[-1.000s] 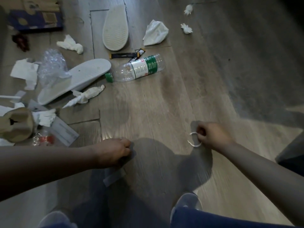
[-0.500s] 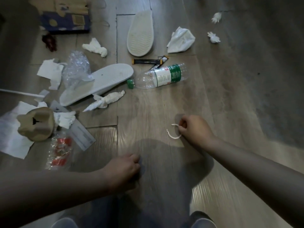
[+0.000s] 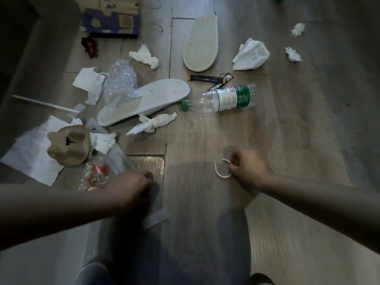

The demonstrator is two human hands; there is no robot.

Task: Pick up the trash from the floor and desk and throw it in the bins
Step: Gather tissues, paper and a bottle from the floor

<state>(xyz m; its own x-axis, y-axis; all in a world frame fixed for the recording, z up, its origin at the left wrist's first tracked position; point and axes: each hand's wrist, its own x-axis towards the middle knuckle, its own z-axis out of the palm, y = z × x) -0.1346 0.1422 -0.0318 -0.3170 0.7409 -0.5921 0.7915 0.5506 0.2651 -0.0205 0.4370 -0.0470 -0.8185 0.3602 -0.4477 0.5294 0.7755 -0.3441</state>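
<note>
The person's right hand (image 3: 248, 169) hangs low over the wooden floor (image 3: 308, 124), near centre-right, and its fingers (image 3: 233, 166) pinch a thin white broken plastic ring (image 3: 221, 174) that curves out to the left of the hand. The left hand (image 3: 131, 188) is at near left with its fingers curled and its knuckles up. It is right above a grey paper slip (image 3: 157, 218) whose far end is hidden under the hand, so it cannot be told whether the fingers grip the slip or only touch it. Further out the floor is strewn with trash. A clear plastic bottle (image 3: 226, 98) with a green and white label lies on its side in the middle, its green cap (image 3: 185, 105) pointing left. Two dark sachet wrappers (image 3: 205, 78) lie just beyond it. One white slipper (image 3: 148, 99) lies flat to the left of the bottle, with crumpled clear film (image 3: 120, 81) resting on its left end and a twisted tissue (image 3: 153, 123) just near of it. A second slipper (image 3: 201, 43) lies sole up farther away. A crumpled white bag (image 3: 251, 54) and two small tissue wads (image 3: 298, 29) (image 3: 293, 54) lie at far right. At left, a crushed cardboard piece (image 3: 68, 145) sits on a white paper sheet (image 3: 30, 163), and a clear wrapper with red print (image 3: 94, 175) is beside the left hand. A blue box (image 3: 112, 23) stands at far left.
</note>
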